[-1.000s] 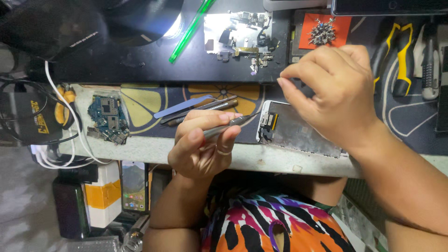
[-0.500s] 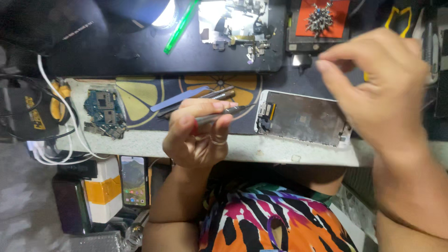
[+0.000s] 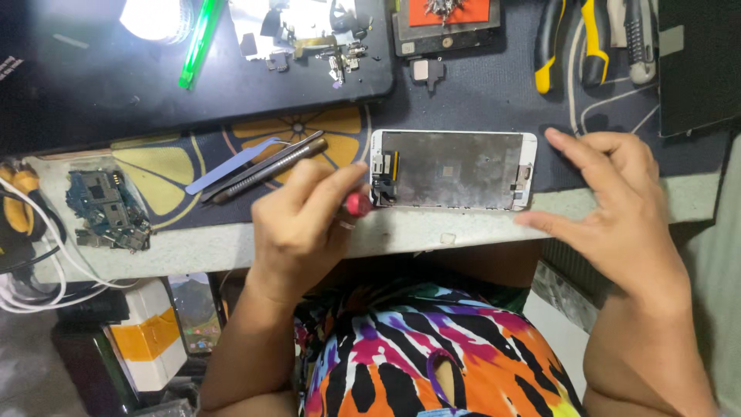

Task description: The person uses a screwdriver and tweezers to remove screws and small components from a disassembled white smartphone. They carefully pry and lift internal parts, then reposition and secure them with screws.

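Observation:
A white phone screen assembly (image 3: 451, 170) lies face down, its metal back plate showing, on the dark mat near the bench's front edge. My left hand (image 3: 301, 224) is closed around a thin screwdriver whose red end (image 3: 357, 205) sits by the phone's left end. My right hand (image 3: 617, 208) hovers at the phone's right end with fingers spread. Its thumb is near the lower right corner and it holds nothing.
A blue pry tool (image 3: 231, 164) and metal tweezers (image 3: 270, 166) lie left of the phone. A circuit board (image 3: 108, 208) and white cables (image 3: 38, 270) are at far left. Behind are a dark tray of small parts (image 3: 309, 38), a green pen (image 3: 199, 42) and yellow-handled pliers (image 3: 567, 38).
My right hand has dropped from over the phone to its right end, uncovering the back plate. My left hand has turned the screwdriver so its red end is by the phone's left end.

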